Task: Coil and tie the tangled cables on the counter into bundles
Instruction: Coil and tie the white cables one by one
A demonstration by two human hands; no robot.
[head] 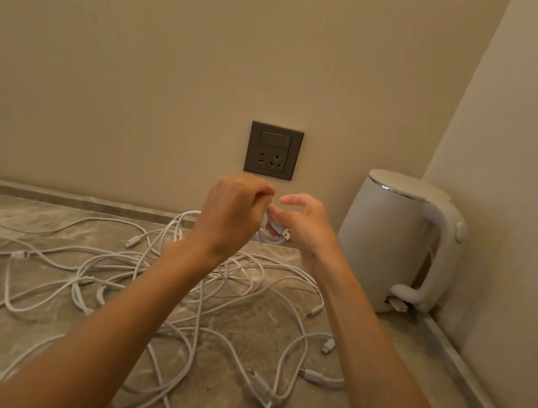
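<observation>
The marbled table in front of you is strewn with white cables, a loose tangle of crossing loops and scattered plugs running from the left edge to the white kettle in the corner. Your hands are raised above it, near the wall. Your left hand has its fingers curled tight, gripping a small coil. Your right hand pinches the same coil, forefinger arched above. Its USB plug sticks out rightward.

Both forearms stretched forward, hands close together: left hand curled, pinching cable — right hand pinching it too.
</observation>
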